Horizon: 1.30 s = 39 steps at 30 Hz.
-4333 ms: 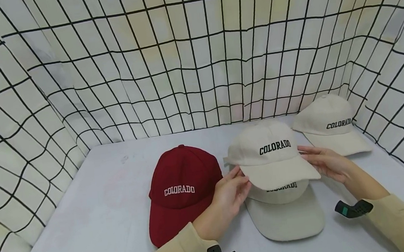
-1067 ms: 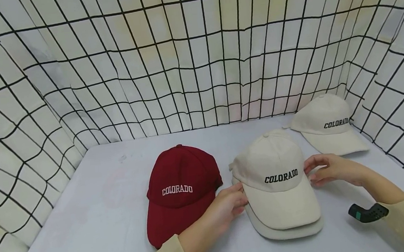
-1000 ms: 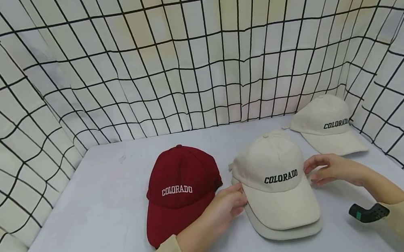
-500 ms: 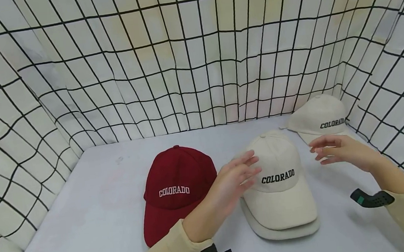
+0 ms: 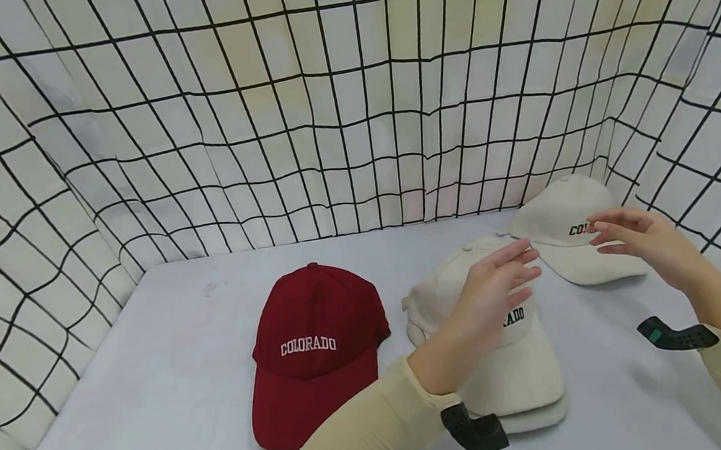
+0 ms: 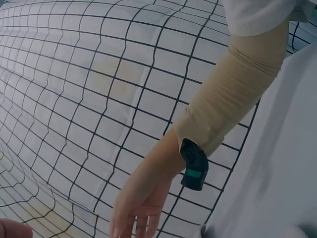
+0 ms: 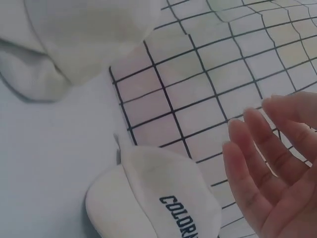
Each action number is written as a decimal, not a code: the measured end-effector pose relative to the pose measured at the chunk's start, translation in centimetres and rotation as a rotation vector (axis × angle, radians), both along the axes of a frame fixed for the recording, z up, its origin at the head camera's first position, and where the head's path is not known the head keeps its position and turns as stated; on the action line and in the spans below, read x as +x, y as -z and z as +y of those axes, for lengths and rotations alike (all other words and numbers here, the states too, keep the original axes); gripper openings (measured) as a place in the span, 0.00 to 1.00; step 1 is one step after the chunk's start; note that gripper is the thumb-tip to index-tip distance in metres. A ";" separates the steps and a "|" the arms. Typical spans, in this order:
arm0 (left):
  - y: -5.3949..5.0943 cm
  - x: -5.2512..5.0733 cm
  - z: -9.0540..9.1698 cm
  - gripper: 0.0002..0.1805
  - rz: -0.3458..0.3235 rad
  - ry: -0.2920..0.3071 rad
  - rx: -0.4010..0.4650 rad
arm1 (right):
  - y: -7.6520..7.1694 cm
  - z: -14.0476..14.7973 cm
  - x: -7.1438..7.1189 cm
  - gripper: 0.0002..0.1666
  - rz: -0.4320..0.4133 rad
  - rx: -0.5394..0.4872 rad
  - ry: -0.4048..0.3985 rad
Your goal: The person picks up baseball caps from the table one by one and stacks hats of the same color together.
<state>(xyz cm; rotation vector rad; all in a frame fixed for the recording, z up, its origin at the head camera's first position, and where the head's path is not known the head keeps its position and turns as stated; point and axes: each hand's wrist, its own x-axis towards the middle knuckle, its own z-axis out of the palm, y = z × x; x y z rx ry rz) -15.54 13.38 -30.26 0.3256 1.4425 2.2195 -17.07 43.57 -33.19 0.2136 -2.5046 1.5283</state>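
Note:
In the head view my left hand (image 5: pixel 488 299) hovers above a cream baseball cap (image 5: pixel 512 377), fingers extended and holding nothing. That cap sits over a second pale cap, whose brim (image 5: pixel 545 419) peeks out below. Further right, my right hand (image 5: pixel 652 240) is raised in front of another cream cap (image 5: pixel 565 216) at the back, covering part of its COLORADO lettering. The right wrist view shows this hand (image 7: pixel 277 168) with loosely bent fingers and no object, apart from the back cap (image 7: pixel 163 188). A dark red cap (image 5: pixel 316 345) lies left of the stack.
A white-covered table (image 5: pixel 155 390) carries the caps. Black grid netting (image 5: pixel 350 117) over pale cloth encloses the back and both sides, close behind the far cap. My sleeves each carry a black wrist device (image 5: pixel 474 431).
The cream cap was lowered onto the pale one, and both hands let it go. Since then my left hand has risen and moved right across the stack; my right hand has moved up and right.

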 end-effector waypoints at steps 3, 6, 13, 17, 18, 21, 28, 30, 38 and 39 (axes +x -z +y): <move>-0.4 0.1 2.4 0.22 -0.006 -0.061 0.023 | -0.2 1.1 -0.2 0.11 -0.017 0.060 0.073; -0.6 -0.1 4.7 0.20 -0.016 -0.123 0.042 | -0.4 2.2 -0.6 0.10 -0.041 0.158 0.137; 0.3 -0.7 8.9 0.21 -0.088 -0.225 0.009 | 0.0 3.9 -1.8 0.25 -0.059 0.364 0.212; 1.5 -1.1 10.8 0.24 -0.090 -0.280 -0.013 | 0.3 4.3 -2.6 0.26 -0.108 0.436 0.242; 1.7 -1.2 11.3 0.24 -0.086 -0.299 -0.018 | 0.4 4.4 -2.8 0.26 -0.123 0.445 0.248; 2.6 -1.6 12.5 0.24 -0.078 -0.346 -0.041 | 1.1 4.4 -3.3 0.27 -0.169 0.449 0.259; 4.2 -3.2 14.9 0.24 0.005 -0.430 -0.125 | 3.0 5.1 -3.9 0.26 -0.228 0.420 0.317; 4.8 -3.9 15.4 0.24 0.021 -0.454 -0.160 | 3.4 5.5 -3.9 0.27 -0.249 0.401 0.341; 7.4 -6.1 17.0 0.19 -0.203 -0.478 -0.097 | 4.4 7.0 -3.4 0.31 -0.384 0.316 0.374; 7.7 -6.4 17.2 0.20 -0.249 -0.479 -0.082 | 4.4 7.1 -3.5 0.32 -0.404 0.312 0.369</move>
